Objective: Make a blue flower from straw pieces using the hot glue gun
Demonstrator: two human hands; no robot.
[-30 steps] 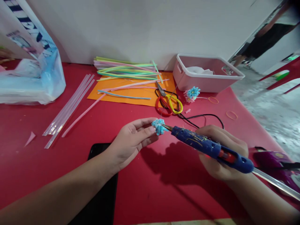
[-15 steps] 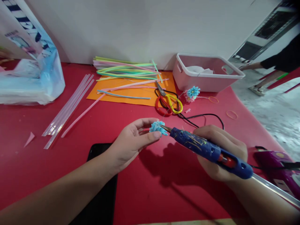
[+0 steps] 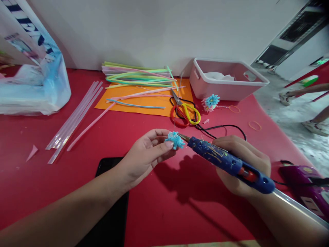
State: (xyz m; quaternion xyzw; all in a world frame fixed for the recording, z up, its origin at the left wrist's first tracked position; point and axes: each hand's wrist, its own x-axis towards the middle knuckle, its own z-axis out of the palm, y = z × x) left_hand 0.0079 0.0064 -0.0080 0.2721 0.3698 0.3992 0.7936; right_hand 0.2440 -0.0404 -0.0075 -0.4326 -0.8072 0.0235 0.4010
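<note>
Between thumb and fingers, my left hand (image 3: 147,154) pinches a small light-blue pipe-cleaner flower (image 3: 175,140) above the red table. A thin wire rises from the flower's back, and something clear and shiny lies on it. My right hand (image 3: 243,164) is wrapped round a blue hot glue gun (image 3: 218,154), whose metal nozzle points left at the flower's upper edge; I cannot tell whether it touches. A clear glue stick (image 3: 298,204) sticks out of the gun's rear. Just beyond the flower lie scissors (image 3: 185,113) with red and yellow handles.
Pipe cleaners (image 3: 138,77) in several colours lie on orange card (image 3: 144,106) at the back. Glue sticks (image 3: 74,116) and a plastic bag (image 3: 33,82) are at left. A pink bin (image 3: 218,85), a finished blue-and-pink flower (image 3: 212,101) and a purple case (image 3: 303,188) stand right. Black phone (image 3: 113,206) below my left arm.
My left hand has turned the flower slightly, and the wire has swung with it. The glue gun's nozzle shifts slightly about the flower's back. A person in the background has walked past.
</note>
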